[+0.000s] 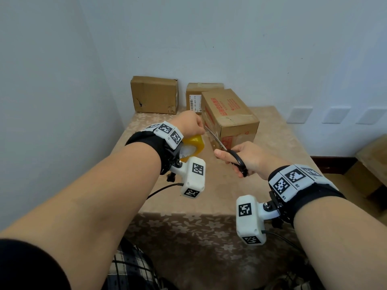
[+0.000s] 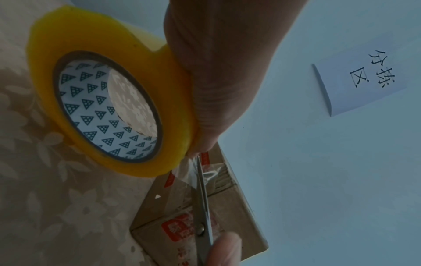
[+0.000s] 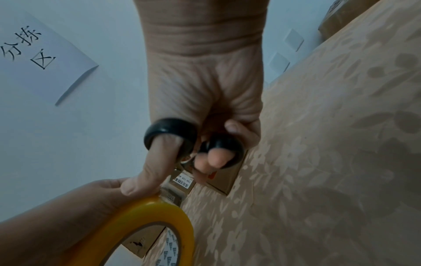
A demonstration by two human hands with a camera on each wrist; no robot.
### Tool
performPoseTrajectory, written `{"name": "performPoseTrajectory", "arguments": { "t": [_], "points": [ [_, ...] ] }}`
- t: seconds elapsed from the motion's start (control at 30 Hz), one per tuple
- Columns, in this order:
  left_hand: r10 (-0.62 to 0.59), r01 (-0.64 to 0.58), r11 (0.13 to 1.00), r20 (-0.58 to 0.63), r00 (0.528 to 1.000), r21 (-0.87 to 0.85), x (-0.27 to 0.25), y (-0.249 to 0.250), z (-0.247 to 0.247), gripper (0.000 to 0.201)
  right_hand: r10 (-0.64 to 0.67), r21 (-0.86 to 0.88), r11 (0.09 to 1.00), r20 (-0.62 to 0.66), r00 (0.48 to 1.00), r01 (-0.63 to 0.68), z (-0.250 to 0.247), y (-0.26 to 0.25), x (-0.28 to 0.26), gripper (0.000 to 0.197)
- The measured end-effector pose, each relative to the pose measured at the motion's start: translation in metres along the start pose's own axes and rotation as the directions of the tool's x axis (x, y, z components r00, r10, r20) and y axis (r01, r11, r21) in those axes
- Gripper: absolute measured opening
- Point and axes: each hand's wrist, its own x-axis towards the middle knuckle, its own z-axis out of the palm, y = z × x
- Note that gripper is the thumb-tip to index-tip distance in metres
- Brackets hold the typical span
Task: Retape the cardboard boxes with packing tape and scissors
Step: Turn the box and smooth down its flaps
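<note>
Cutting the strip free looks like the step in hand: the left hand (image 1: 189, 124) grips the yellow roll of clear packing tape (image 2: 107, 100) above the counter (image 1: 278, 141), while the right hand (image 1: 246, 158), thumb and fingers (image 3: 214, 158) hooked through the black loops, has the steel-bladed scissors (image 2: 202, 198) across the clear tape stretched to the near red-printed cardboard box (image 1: 228, 116). That box seems nearly retaped. The torn plain cardboard box (image 1: 155, 94) and the small barcode-labelled cardboard box (image 1: 193, 97) stand at the wall behind, and whether they are already sealed cannot be told.
</note>
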Motion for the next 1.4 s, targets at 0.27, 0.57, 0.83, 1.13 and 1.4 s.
{"name": "performPoseTrajectory", "arguments": {
  "t": [0.27, 0.57, 0.83, 1.13, 1.4],
  "points": [
    [-0.007, 0.002, 0.997, -0.068, 0.998, -0.078, -0.006, -0.013, -0.005, 0.016, 0.041, -0.079, 0.996, 0.031, 0.999, -0.038, -0.011, 0.007, 0.001, 0.059],
    [0.066, -0.090, 0.986, -0.171, 0.983, -0.142, -0.022, -0.036, -0.023, 0.013, 0.117, -0.543, 0.839, 0.120, 0.986, -0.033, -0.009, -0.009, 0.011, 0.066],
    [0.260, -0.261, 0.965, -0.032, 0.965, -0.031, -0.013, -0.003, -0.025, 0.011, 0.046, -0.595, 0.803, -0.011, 0.999, -0.044, -0.017, 0.011, 0.015, 0.032],
    [0.125, -0.133, 0.991, -0.235, 0.964, -0.019, -0.013, -0.010, -0.008, 0.012, -0.089, -0.703, 0.706, 0.032, 0.996, 0.086, -0.007, 0.013, 0.026, 0.042],
    [0.044, -0.092, 0.988, -0.348, 0.936, -0.122, -0.009, -0.028, -0.001, 0.012, -0.553, -0.754, 0.642, -0.335, 0.763, 0.135, -0.031, -0.016, 0.053, 0.052]
  ]
}}
